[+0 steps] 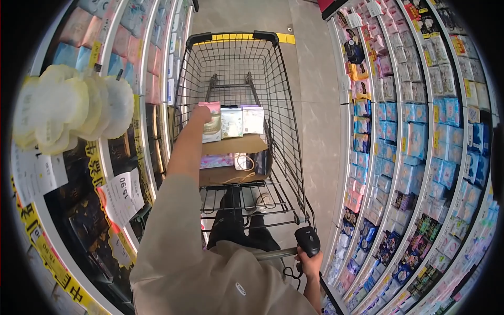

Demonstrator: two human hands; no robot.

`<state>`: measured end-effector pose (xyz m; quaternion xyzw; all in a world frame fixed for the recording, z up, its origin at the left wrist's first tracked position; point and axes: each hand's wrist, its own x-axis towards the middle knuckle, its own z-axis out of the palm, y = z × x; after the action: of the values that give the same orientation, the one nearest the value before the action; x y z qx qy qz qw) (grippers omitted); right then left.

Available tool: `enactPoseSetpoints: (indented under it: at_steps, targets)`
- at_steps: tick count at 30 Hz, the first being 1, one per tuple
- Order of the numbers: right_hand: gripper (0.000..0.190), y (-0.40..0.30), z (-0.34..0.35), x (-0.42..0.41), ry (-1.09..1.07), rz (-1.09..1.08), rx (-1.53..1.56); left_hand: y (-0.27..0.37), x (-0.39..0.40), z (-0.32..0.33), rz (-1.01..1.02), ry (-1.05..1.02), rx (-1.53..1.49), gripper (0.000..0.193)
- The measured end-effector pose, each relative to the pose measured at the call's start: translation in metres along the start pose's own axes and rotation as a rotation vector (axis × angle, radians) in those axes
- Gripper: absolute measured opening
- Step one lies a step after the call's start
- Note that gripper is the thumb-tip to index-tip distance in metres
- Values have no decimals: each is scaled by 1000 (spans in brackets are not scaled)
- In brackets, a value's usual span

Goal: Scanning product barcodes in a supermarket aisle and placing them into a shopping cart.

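Note:
Inside the black wire shopping cart, my left hand grips the upper left edge of a pink-and-white soft pack. Two pale soft packs stand beside it: a white one and one with a lilac top edge. They rise behind the flap of an open cardboard box. A purple package and a loop of cord show in the box. My right hand is closed around the black plastic right end of the cart's handle.
Shelves of packaged goods line the right side. On the left, more shelves carry pastel and dark packs. Price cards and a hanging cluster of scalloped yellowish shapes jut into the aisle. Grey tiled floor runs along the cart's right.

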<state>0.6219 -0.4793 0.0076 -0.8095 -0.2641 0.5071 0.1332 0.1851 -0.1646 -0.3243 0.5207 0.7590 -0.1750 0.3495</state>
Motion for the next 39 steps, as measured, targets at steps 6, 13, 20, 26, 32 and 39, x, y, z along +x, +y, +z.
enactPoseSetpoints:
  at_steps: [6, 13, 20, 26, 32, 39]
  targets:
    - [14, -3, 3, -6, 40, 1, 62, 65, -41, -22, 187, 197, 248, 43]
    - [15, -1, 3, -6, 62, -29, 117, 91, -36, -11, 230, -63, 250, 87]
    - [15, 10, 1, -5, 10, -96, 158, 76, -36, -6, 379, 56, 92, 46]
    - [14, 8, 0, -3, -35, -138, 211, 66, -72, -9, 348, 234, 3, 36]
    - [13, 16, 0, -2, -51, -173, 251, 62, -93, -12, 228, 244, 68, 46]
    - [12, 15, 2, -6, -6, -153, 274, 88, -64, 3, 224, 156, 63, 45]
